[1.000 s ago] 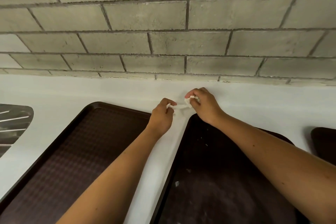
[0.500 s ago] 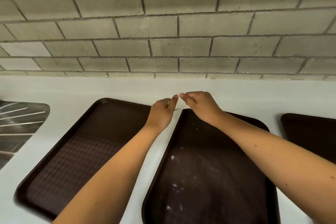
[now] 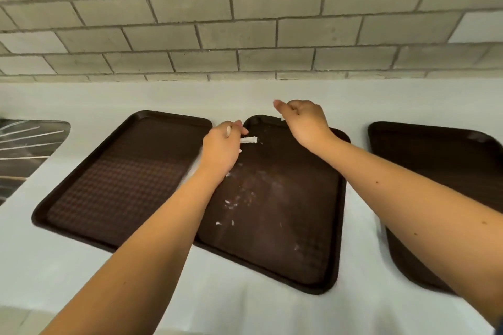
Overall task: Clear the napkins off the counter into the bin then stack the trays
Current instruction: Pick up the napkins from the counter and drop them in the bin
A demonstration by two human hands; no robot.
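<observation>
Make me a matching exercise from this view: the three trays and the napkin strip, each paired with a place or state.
Things:
1. left tray
2. middle tray
3. right tray
4. napkin strip

Places or states:
A. held by the left hand
B. speckled with white scraps
C. cut off at the picture's right edge
D. nearest the sink drainboard

Pairs: 1-D, 2-B, 3-C, 4-A.

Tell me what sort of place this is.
Probably a cafeteria or canteen clean-up counter: three brown serving trays lie side by side on a white counter, a ribbed steel drainboard sits at the left, and the wall behind is bare grey block.
</observation>
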